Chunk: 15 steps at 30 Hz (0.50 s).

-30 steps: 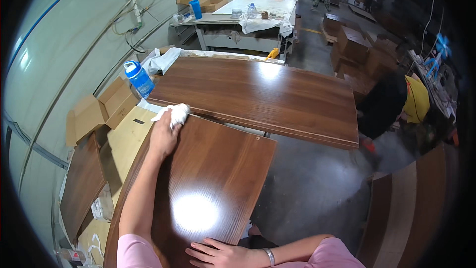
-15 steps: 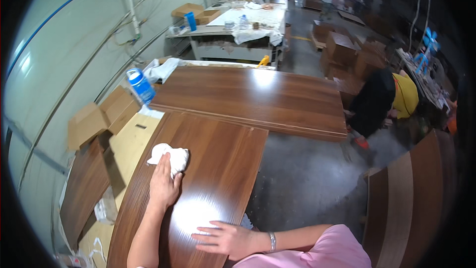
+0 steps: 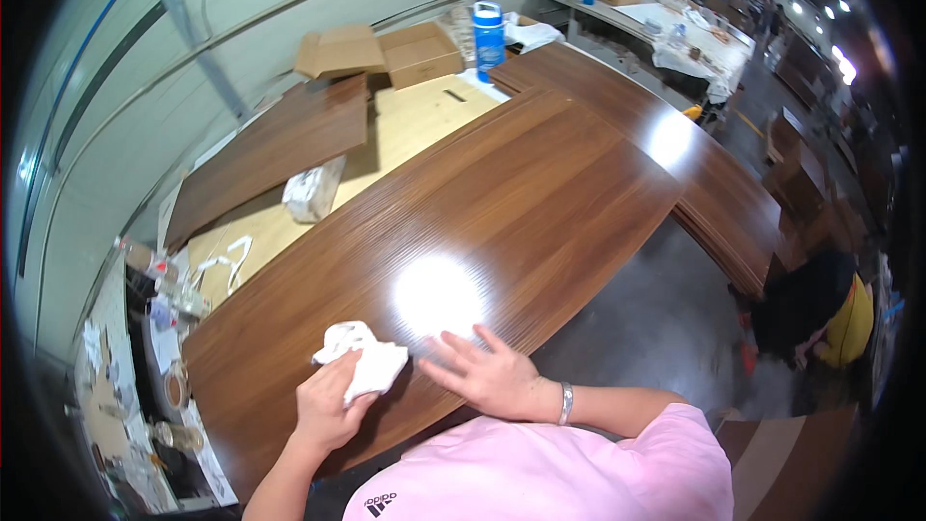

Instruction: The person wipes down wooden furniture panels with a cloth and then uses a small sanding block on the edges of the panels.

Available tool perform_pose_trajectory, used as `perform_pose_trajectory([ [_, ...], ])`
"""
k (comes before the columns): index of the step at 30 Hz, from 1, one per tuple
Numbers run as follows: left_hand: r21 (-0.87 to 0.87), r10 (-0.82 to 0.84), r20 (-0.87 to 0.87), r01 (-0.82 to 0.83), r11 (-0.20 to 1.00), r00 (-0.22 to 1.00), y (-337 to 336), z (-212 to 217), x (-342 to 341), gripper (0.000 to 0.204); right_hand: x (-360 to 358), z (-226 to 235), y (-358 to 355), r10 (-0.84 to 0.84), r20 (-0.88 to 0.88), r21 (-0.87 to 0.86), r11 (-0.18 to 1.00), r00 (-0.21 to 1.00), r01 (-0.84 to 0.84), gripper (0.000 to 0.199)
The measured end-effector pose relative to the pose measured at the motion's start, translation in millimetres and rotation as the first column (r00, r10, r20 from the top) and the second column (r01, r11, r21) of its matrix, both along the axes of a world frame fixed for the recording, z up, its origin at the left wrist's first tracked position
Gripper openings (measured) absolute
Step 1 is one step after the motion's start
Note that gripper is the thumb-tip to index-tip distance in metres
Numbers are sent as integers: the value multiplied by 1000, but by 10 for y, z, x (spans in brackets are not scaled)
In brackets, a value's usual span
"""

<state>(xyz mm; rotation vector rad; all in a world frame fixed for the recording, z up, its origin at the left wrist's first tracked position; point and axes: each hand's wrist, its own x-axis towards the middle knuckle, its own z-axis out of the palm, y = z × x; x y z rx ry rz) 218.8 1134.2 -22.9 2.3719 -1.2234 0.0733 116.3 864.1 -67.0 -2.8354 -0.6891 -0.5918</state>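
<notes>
A white cloth (image 3: 378,364) is bunched under my left hand (image 3: 330,401), its fingers closed on it and pressing it to the near part of a brown wood-grain panel (image 3: 482,203). To its right, my right hand (image 3: 490,374) rests on the same panel near its front edge, fingers spread and holding nothing. A silver bracelet (image 3: 566,403) is on my right wrist. Past the far end of this panel lies a second brown panel (image 3: 617,87), set crosswise.
Behind the panel are a cardboard box (image 3: 421,56), a blue bottle (image 3: 489,43) and a tilted brown board (image 3: 280,150) on a pale board (image 3: 424,121). Glass jars (image 3: 178,436) stand at the left. A person in yellow (image 3: 849,328) bends down at the right.
My left hand has brought the white cloth from the far part of the panel back toward me. The view has swung left. My right hand still lies spread on the panel.
</notes>
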Motion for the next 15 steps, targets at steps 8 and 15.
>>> perform_pose_trajectory([
  [8,-484,535,-447,-697,530,717,2001,-11,-864,43,-12,-57,107,12,154,-20,1000,988,-9,44],
  [15,-851,759,-449,-485,-202,471,3475,478,-1330,53,-34,411,184,68,260,25,997,963,-77,36],
])
